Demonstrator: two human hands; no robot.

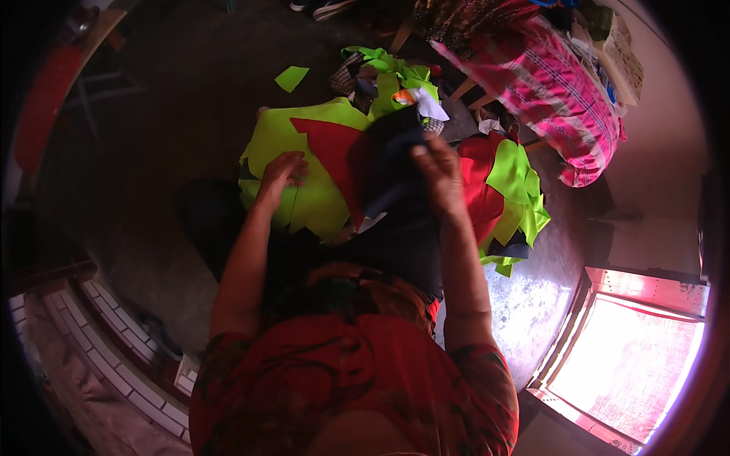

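My right hand (441, 169) grips a dark navy or black piece of cloth (391, 163), blurred by motion, with thumb and fingers at its right edge. Under and beside it lies a pointed red piece of cloth (331, 150). My left hand (286, 172) rests on a large lime-green piece of cloth (323, 201), fingers loosely bent with nothing gripped. The pieces are spread over my lap. To the right of my right hand are more red cloth (477, 182) and lime-green scraps (511, 176) in a heap.
Beyond my lap a mixed heap of scraps (391, 72) lies on the floor, with one green scrap (291, 78) apart from it. A pink checked cloth (544, 91) drapes over wooden-legged furniture at the far right. Bright light falls through a doorway (627, 365) at the lower right.
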